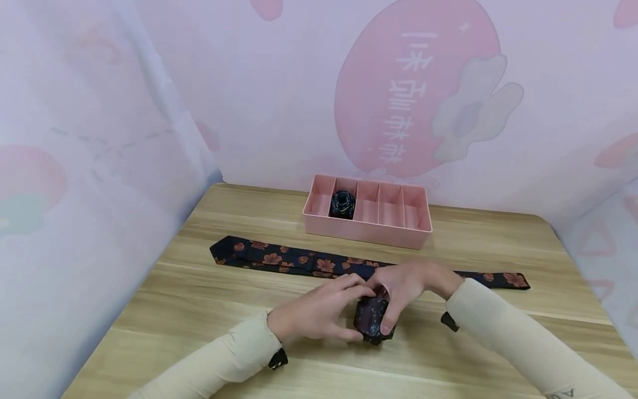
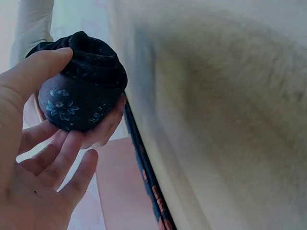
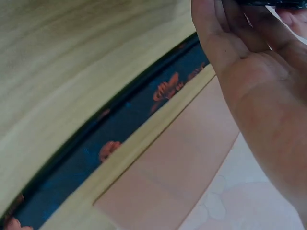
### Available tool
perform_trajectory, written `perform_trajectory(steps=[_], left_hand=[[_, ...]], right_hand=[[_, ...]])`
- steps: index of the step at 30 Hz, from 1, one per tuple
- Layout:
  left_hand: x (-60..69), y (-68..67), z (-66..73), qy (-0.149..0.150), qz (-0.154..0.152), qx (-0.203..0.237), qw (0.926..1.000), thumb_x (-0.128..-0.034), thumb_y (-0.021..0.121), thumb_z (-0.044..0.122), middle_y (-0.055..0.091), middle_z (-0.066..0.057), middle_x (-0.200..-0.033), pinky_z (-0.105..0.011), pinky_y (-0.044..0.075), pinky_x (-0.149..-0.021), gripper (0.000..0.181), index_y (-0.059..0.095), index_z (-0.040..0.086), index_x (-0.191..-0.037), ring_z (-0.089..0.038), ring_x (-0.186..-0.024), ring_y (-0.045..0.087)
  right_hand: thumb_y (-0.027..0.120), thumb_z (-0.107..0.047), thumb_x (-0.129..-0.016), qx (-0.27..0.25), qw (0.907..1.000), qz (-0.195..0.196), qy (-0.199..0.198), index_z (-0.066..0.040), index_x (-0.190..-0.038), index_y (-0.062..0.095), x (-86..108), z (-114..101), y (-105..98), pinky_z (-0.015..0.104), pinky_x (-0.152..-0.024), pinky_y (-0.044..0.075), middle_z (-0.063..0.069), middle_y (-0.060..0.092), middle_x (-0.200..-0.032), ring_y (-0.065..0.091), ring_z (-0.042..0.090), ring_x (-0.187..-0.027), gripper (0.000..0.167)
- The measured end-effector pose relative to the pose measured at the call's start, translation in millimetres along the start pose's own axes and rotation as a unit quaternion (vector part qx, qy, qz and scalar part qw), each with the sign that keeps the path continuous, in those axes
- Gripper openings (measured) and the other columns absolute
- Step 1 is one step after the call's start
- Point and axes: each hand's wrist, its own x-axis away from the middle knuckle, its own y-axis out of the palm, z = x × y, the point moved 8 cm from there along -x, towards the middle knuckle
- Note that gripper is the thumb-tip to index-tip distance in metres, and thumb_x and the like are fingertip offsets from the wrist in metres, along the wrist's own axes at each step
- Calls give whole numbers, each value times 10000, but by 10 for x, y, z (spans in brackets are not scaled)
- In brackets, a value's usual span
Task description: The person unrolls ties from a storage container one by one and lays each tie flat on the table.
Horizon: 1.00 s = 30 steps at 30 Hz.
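Both hands hold a rolled-up dark necktie (image 1: 370,317) near the front of the table; its small pale blue flowers show in the left wrist view. My left hand (image 1: 319,310) has its thumb and fingertips on the roll's left side. From the other side my right hand (image 1: 406,285) grips it, thumb toward the front. Just behind the hands a navy necktie (image 1: 284,257) with orange flowers lies stretched out flat, partly covered by the right hand. In the right wrist view only a dark edge of the roll shows at the top.
Beyond the flat tie stands a pink divided box (image 1: 366,235) with several compartments. A dark rolled tie (image 1: 343,205) sits in its second compartment from the left. The wooden table (image 1: 189,321) meets a pale printed curtain (image 1: 279,111) at the back.
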Motion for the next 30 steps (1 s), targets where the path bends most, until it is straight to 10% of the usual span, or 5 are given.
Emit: perform_trajectory(steps=[9,16,23,30], left_hand=[[-60,99,-75,-124,-20,-177,9998,-873,865,421,599,25,-1363,-233,505,-1103,642,621,145,-1398,-87,-1225,566],[-96,115,-175,-490,38,163,9987,-889,841,444,627,29,-1311,-201,541,-1015,627,641,144,-1403,-89,-1163,615],[-125,130,-229,-709,91,221,9972,-898,818,489,659,6,-1247,-182,552,-922,627,661,112,-1374,-110,-1067,646],[-167,158,-257,-800,28,216,9966,-895,815,503,663,11,-1241,-171,551,-922,588,678,122,-1322,-82,-1066,645]], right_hand=[[926,-379,-746,-182,9986,444,-219,-253,-1240,708,34,117,5,260,-964,576,-131,725,-1137,696,88,-1049,555],[887,-514,-807,334,9847,1648,-451,-191,-1329,668,293,147,-118,379,-1036,562,-85,677,-1252,647,141,-1160,652],[886,-471,-840,882,9544,2736,-810,-187,-1072,689,544,22,-139,337,-831,596,-25,694,-1006,648,151,-917,417],[857,-255,-902,915,9449,2960,-1061,-195,-997,718,633,-105,-32,260,-756,608,-96,696,-959,637,16,-842,179]])
